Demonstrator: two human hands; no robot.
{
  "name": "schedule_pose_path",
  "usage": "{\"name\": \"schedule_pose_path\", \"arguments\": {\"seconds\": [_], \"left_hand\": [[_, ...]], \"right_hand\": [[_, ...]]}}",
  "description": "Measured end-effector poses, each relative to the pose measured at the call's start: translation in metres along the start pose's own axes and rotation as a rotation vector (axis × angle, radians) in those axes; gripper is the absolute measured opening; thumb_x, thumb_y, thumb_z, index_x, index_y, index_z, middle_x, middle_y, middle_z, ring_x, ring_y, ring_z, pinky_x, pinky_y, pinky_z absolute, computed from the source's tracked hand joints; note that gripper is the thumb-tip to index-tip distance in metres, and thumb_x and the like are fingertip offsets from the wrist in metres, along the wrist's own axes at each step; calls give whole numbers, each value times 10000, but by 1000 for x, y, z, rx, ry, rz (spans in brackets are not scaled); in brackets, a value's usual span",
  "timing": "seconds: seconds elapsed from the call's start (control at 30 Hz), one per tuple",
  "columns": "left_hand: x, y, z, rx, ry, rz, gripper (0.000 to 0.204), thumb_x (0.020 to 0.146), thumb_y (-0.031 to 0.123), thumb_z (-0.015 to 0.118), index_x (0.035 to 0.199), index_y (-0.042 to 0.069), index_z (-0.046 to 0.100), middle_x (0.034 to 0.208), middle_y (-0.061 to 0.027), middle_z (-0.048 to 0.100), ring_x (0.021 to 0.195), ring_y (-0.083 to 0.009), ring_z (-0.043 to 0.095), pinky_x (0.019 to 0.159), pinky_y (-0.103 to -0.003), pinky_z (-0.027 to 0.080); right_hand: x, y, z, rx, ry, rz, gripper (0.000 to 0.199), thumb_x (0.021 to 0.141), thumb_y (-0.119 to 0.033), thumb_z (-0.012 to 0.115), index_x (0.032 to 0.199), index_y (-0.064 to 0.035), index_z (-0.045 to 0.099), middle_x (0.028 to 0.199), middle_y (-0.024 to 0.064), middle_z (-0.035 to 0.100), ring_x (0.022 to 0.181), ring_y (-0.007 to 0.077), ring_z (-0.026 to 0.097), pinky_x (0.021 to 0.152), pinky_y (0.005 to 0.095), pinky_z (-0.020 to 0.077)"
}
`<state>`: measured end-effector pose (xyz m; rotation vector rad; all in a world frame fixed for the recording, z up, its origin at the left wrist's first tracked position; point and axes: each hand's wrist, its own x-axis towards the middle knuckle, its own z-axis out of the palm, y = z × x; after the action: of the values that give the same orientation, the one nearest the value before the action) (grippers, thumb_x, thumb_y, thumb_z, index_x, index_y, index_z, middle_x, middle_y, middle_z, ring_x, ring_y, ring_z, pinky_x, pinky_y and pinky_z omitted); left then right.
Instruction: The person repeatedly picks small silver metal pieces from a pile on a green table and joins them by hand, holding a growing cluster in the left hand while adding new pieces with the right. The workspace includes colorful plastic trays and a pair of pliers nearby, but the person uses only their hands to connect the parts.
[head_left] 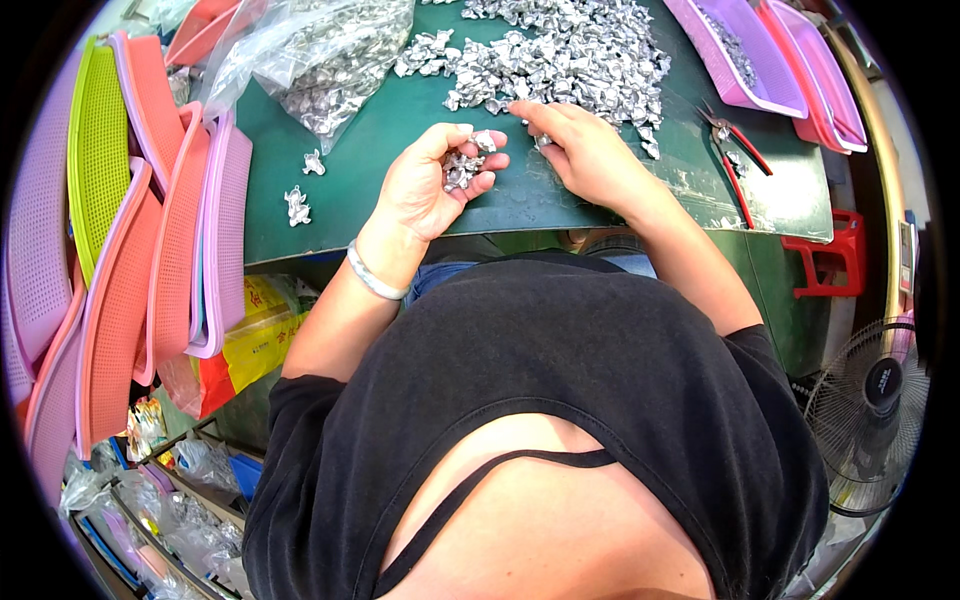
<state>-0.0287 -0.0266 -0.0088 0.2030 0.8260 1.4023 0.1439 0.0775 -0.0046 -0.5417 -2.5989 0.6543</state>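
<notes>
My left hand [425, 178] is turned palm up, its fingers curled around several small silvery metal figures [462, 170]. To its right, my right hand [585, 150] reaches to the near edge of a big heap of the same metal figures [570, 65]. Its fingers are bent, and a bit of silvery metal shows under them by the thumb. Two loose figures [297, 206] lie on the green table [350, 195] left of my left hand. Red-handled pliers [735, 160] rest on the table to the right of my right hand.
A clear plastic bag [330, 75] full of metal figures lies at the far left of the table. Stacked plastic baskets [170, 230] crowd the left side. A purple basket [745, 60] stands far right. Beyond the table's right edge are a red stool [828, 255] and a fan [865, 400].
</notes>
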Motion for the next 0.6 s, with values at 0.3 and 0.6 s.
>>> {"name": "schedule_pose_path", "arguments": {"seconds": [0.3,0.6], "left_hand": [[0,-1,-3,62,1,46,57,801,88,536,816,34,526,802,-110,602,691,-206,609,533,-256,510],[0,-12,17,476,3,-27,169,822,144,570,944,27,571,746,-32,581,622,-91,546,498,-190,416]], "right_hand": [[0,5,2,316,96,179,384,728,13,540,1107,-31,498,787,68,565,655,182,571,590,294,454],[8,-10,-3,1057,162,450,377,777,-22,554,1137,16,448,750,21,550,560,65,527,462,173,396]]}}
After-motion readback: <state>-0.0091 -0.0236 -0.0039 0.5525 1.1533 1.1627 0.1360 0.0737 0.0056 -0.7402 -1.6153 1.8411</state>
